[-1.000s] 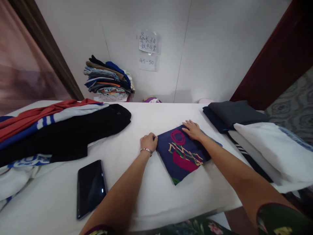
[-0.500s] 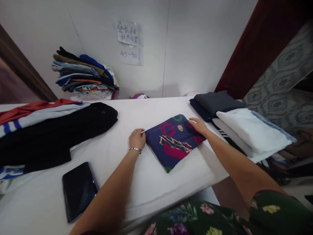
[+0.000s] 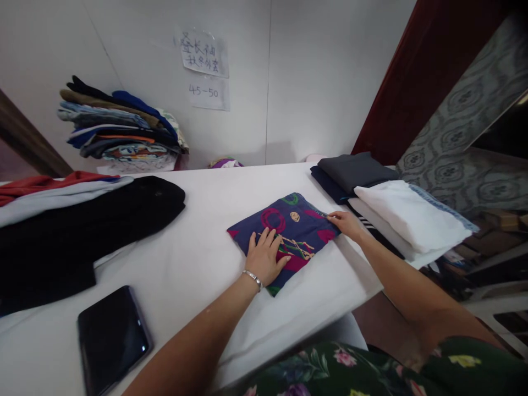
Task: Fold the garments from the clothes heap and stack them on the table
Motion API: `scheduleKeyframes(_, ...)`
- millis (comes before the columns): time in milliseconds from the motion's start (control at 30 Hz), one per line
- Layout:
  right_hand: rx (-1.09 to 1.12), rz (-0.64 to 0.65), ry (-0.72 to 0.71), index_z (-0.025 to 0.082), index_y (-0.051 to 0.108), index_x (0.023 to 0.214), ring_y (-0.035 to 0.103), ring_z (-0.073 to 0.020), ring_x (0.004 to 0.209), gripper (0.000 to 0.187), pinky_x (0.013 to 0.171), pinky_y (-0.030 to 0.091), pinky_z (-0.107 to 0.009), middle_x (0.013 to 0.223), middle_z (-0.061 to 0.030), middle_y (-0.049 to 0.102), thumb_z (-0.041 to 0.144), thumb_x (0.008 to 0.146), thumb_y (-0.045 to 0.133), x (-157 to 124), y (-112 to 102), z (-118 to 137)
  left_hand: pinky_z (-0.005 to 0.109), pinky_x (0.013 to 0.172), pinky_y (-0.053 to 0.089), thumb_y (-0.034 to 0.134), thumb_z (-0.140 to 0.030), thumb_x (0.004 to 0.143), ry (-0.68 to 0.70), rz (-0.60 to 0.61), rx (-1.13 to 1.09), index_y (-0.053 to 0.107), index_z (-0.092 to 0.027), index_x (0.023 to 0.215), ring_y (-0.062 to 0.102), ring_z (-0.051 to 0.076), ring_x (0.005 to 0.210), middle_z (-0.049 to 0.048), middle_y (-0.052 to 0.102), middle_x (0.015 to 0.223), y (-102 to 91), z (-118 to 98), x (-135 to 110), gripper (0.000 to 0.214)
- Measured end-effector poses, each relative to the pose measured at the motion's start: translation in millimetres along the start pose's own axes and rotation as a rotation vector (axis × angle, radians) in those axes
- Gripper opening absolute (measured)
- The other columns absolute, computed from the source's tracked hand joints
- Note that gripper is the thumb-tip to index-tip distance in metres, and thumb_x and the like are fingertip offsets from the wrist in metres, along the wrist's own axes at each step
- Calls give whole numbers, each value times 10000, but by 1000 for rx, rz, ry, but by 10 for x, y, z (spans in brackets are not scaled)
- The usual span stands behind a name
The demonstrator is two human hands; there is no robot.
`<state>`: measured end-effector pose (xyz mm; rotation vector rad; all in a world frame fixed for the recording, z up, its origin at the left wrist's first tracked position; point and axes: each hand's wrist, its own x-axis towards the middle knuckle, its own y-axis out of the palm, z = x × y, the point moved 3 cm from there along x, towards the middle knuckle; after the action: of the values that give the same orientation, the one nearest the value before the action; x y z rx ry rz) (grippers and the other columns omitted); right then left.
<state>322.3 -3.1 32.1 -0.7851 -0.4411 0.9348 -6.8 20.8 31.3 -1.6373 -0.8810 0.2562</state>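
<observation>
"Resting flat on the patterned cloth (image 3: 293, 231), that's our left hand (image 3: 266, 258), palm down, fingers spread apart and gripping nothing!"

"And what of our right hand (image 3: 345, 224)?"

"Right out at the cloth's right-hand edge, thumb and fingers brought together in a pinch on it. How much fabric they have, we can't tell from here."

"Where have we got the cloth itself?"

"Folded on the white surface (image 3: 198, 247), close to the front edge, one corner pointing our way: navy, with magenta and green rings showing above our left fingers."

"What sits just to the right?"

"A folded white cloth (image 3: 412, 217), and behind it a dark grey one (image 3: 357, 169)."

"Over on our left?"

"A black garment (image 3: 119, 225) stretched out, and nearer us a dark-screened device (image 3: 113, 338), well apart from the patterned cloth."

"At the back?"

"A tall pile of clothes (image 3: 124, 129), left of two handwritten notes (image 3: 204, 55) on the wall (image 3: 313, 99), the lower reading 45-50."
</observation>
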Motion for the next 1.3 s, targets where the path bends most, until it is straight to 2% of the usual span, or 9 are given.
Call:
scheduleKeyframes(133,-298,-102,-164,199,680,960,617,-172,746,355,599,396,-246,829,-40,709,437,909,421,2,34,75,581,1133,144,481,-503,868,-14,17,17,505,-229,1321,315,295,1386,108,468,1441,-9,15,12,529)
scheduleKeyframes(367,-566,-96,-160,235,651,983,627,-208,837,336,665,398,-276,918,-62,711,413,954,368,-97,161,92,588,1126,155,466,-470,880,-18,25,22,522,-237,1313,350,302,1369,109,505,1410,-15,7,29,494)
scheduleKeyframes(533,-597,-114,-265,195,662,1045,579,-234,1046,345,870,413,-317,1101,-113,663,308,955,349,-200,134,316,593,1125,162,470,-468,880,-16,24,51,517,-208,1319,339,304,1375,117,496,1416,-4,19,26,512)
scheduleKeyframes(633,-451,-104,-503,206,630,1173,527,-227,1168,391,1011,373,-357,1253,-99,602,349,959,337,-264,253,627,589,1129,169,458,-472,887,-17,25,64,512,-213,1322,340,295,1375,103,491,1424,-6,8,13,509)
scheduleKeyframes(733,-321,33,-691,222,516,1344,374,-240,1344,501,1104,291,-416,1464,-89,422,482,943,364,-297,495,939,581,1135,171,438,-481,895,-31,30,81,505,-219,1327,334,282,1380,89,483,1432,-16,-4,2,510)
scheduleKeyframes(867,-389,281,-572,271,355,1456,185,-297,1433,631,1122,161,-568,1551,-70,260,589,912,375,-215,808,1086,575,1143,160,430,-487,899,-34,55,83,491,-208,1339,317,270,1389,87,462,1449,-23,-8,-1,525)
scheduleKeyframes(1067,-295,322,-505,259,423,1418,190,-292,1433,568,1120,146,-584,1535,-85,293,528,918,423,-131,815,982,586,1138,164,452,-482,891,-32,46,58,491,-218,1333,328,274,1383,85,478,1437,-27,3,-6,517)
scheduleKeyframes(1200,-23,88,-541,252,642,1201,357,-294,1359,402,1130,181,-552,1392,-92,515,455,867,548,-423,583,824,595,1133,175,468,-473,886,-24,29,34,489,-216,1332,341,283,1376,92,491,1425,-19,14,-10,515)
scheduleKeyframes(1300,415,-153,-429,248,691,1067,512,-267,1218,319,1099,308,-498,1240,-77,628,433,816,623,-838,416,580,598,1132,172,464,-470,889,-23,19,19,494,-218,1327,342,284,1375,94,494,1422,-6,19,-7,506)
